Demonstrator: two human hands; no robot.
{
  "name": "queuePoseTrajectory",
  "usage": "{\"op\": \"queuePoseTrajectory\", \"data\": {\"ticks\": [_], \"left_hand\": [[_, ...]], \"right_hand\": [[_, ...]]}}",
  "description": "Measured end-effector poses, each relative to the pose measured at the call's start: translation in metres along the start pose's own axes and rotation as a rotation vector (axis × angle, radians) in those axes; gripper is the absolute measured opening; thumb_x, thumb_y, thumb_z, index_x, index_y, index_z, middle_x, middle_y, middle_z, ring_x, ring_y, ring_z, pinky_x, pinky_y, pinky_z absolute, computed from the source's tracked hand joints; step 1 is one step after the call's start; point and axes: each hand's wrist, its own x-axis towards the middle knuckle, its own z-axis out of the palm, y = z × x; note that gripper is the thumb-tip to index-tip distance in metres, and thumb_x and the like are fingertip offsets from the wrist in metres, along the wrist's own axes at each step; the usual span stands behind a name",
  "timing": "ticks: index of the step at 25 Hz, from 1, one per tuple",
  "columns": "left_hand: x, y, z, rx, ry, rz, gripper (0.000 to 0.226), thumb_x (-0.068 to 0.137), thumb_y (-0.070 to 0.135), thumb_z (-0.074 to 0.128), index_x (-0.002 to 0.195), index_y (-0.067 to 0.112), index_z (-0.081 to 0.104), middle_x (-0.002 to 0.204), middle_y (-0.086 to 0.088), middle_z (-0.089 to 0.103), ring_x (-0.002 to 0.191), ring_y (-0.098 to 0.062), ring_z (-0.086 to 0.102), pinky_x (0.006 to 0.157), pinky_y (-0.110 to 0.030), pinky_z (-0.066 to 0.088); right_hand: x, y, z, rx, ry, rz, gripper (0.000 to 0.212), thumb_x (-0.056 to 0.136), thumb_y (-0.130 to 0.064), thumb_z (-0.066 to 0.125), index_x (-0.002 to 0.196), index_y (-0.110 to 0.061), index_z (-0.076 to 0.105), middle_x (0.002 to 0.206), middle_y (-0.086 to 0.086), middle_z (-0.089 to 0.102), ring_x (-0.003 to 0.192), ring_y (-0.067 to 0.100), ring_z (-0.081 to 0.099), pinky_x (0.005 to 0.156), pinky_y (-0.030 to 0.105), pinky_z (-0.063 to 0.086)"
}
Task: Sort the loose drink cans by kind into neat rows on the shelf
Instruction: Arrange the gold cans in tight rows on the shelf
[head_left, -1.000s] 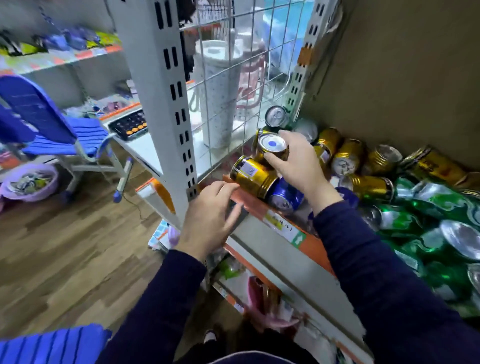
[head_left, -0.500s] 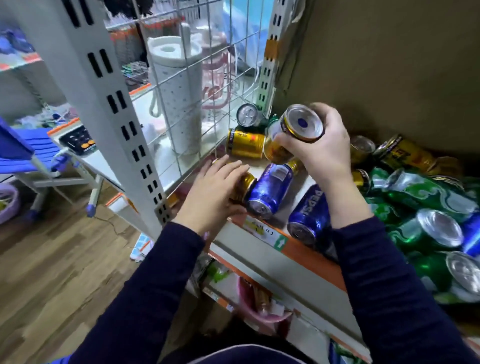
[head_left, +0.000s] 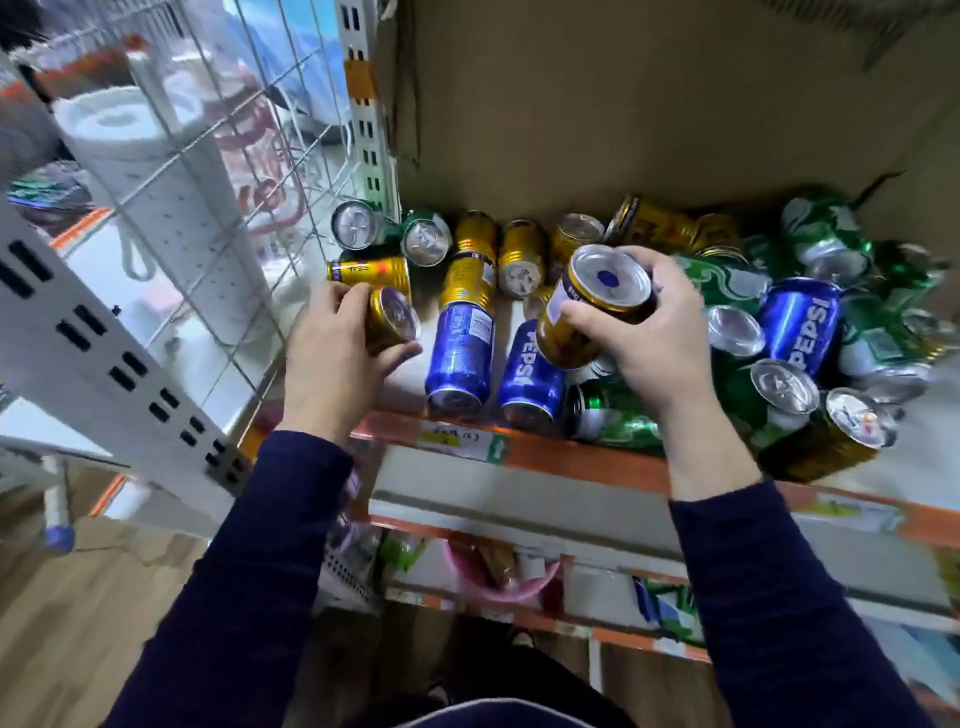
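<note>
Gold step, looks like: a gold can (head_left: 390, 323) is gripped by the left hand (head_left: 332, 358) beside the wire panel (head_left: 218, 171), a second gold can (head_left: 592, 306) by the right hand (head_left: 652, 338), lining-up there probably needed next.

A gold can (head_left: 587, 312), tilted with its silver, blue-dotted end up, is gripped in the right hand (head_left: 654, 343) above the shelf (head_left: 571, 460). The left hand (head_left: 332, 358) holds a second gold can (head_left: 390, 326) on its side at the shelf's left end. Two blue Pepsi cans (head_left: 460, 358) lie side by side at the front edge, more gold cans (head_left: 522, 254) lie behind them, and green cans (head_left: 727, 280) are heaped at the right.
</note>
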Motion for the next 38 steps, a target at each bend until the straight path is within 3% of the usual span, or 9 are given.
{"op": "queuePoseTrajectory", "data": {"ticks": [4, 7, 12, 16, 19, 24, 28, 33, 38], "left_hand": [[0.003, 0.025, -0.006, -0.274, 0.067, 0.112, 0.054, 0.085, 0.056, 0.060, 0.118, 0.013, 0.057, 0.108, -0.002, 0.061, 0.101, -0.020, 0.054, 0.086, -0.027, 0.039], [0.000, 0.070, -0.002, -0.596, -0.020, 0.193, 0.041, 0.089, 0.054, 0.054, 0.110, 0.019, 0.058, 0.099, 0.010, 0.062, 0.088, -0.002, 0.056, 0.076, -0.011, 0.039], [-0.020, 0.155, 0.013, -0.943, -0.251, 0.276, 0.028, 0.093, 0.047, 0.051, 0.104, 0.022, 0.056, 0.093, 0.014, 0.064, 0.085, 0.006, 0.059, 0.074, -0.013, 0.046], [-0.041, 0.236, 0.032, -1.060, -0.400, 0.386, 0.042, 0.091, 0.053, 0.049, 0.091, 0.012, 0.054, 0.082, 0.003, 0.060, 0.075, -0.009, 0.056, 0.070, -0.030, 0.048], [-0.068, 0.303, 0.052, -1.114, -0.460, 0.443, 0.034, 0.091, 0.053, 0.049, 0.077, 0.022, 0.048, 0.069, 0.014, 0.050, 0.065, -0.004, 0.047, 0.063, -0.024, 0.040], [-0.146, 0.431, 0.111, -1.087, -0.631, 0.490, 0.048, 0.087, 0.061, 0.046, 0.084, 0.013, 0.052, 0.074, -0.004, 0.055, 0.066, -0.005, 0.050, 0.063, -0.023, 0.041], [-0.202, 0.504, 0.157, -1.081, -0.750, 0.459, 0.052, 0.080, 0.071, 0.044, 0.089, 0.021, 0.056, 0.077, 0.007, 0.058, 0.063, 0.003, 0.053, 0.056, -0.009, 0.041], [-0.247, 0.578, 0.198, -0.958, -0.787, 0.524, 0.056, 0.078, 0.076, 0.038, 0.093, 0.025, 0.055, 0.084, 0.003, 0.062, 0.073, -0.005, 0.058, 0.062, -0.017, 0.047], [-0.258, 0.652, 0.251, -0.920, -0.841, 0.570, 0.062, 0.079, 0.075, 0.037, 0.098, 0.019, 0.055, 0.089, -0.001, 0.062, 0.077, -0.011, 0.061, 0.071, -0.026, 0.053]], "right_hand": [[-0.031, -0.008, -0.016, -0.020, 0.089, -0.006, 0.056, 0.063, -0.038, 0.083, 0.110, -0.037, 0.054, 0.106, -0.021, 0.061, 0.098, -0.009, 0.058, 0.083, 0.006, 0.042], [-0.052, -0.018, -0.040, -0.010, 0.185, -0.011, 0.057, 0.067, -0.043, 0.080, 0.115, -0.033, 0.052, 0.111, -0.017, 0.061, 0.104, -0.004, 0.059, 0.086, 0.010, 0.044], [-0.082, -0.021, -0.105, 0.002, 0.377, -0.018, 0.061, 0.074, -0.047, 0.074, 0.125, -0.022, 0.053, 0.117, -0.009, 0.062, 0.109, 0.004, 0.060, 0.090, 0.021, 0.048], [-0.111, -0.005, -0.181, 0.026, 0.562, 0.016, 0.062, 0.076, -0.047, 0.071, 0.128, -0.020, 0.052, 0.112, -0.009, 0.064, 0.103, 0.005, 0.064, 0.082, 0.017, 0.049], [-0.135, 0.013, -0.243, -0.061, 0.631, 0.049, 0.064, 0.074, -0.052, 0.071, 0.127, -0.021, 0.054, 0.109, -0.013, 0.064, 0.100, 0.001, 0.063, 0.079, 0.014, 0.048], [-0.196, 0.053, -0.374, -0.209, 0.663, 0.181, 0.067, 0.067, -0.061, 0.071, 0.123, -0.029, 0.054, 0.109, -0.013, 0.066, 0.101, 0.002, 0.063, 0.084, 0.020, 0.051], [-0.243, 0.077, -0.459, -0.256, 0.712, 0.235, 0.068, 0.065, -0.062, 0.071, 0.123, -0.031, 0.055, 0.099, -0.028, 0.066, 0.092, -0.009, 0.062, 0.070, 0.005, 0.045], [-0.271, 0.107, -0.542, -0.164, 0.815, 0.307, 0.055, 0.062, -0.060, 0.076, 0.111, -0.044, 0.055, 0.100, -0.020, 0.068, 0.092, 0.005, 0.067, 0.072, 0.024, 0.054], [-0.257, 0.150, -0.617, -0.120, 0.845, 0.313, 0.052, 0.062, -0.059, 0.077, 0.107, -0.043, 0.055, 0.102, -0.013, 0.068, 0.094, 0.009, 0.067, 0.071, 0.022, 0.053]]}}
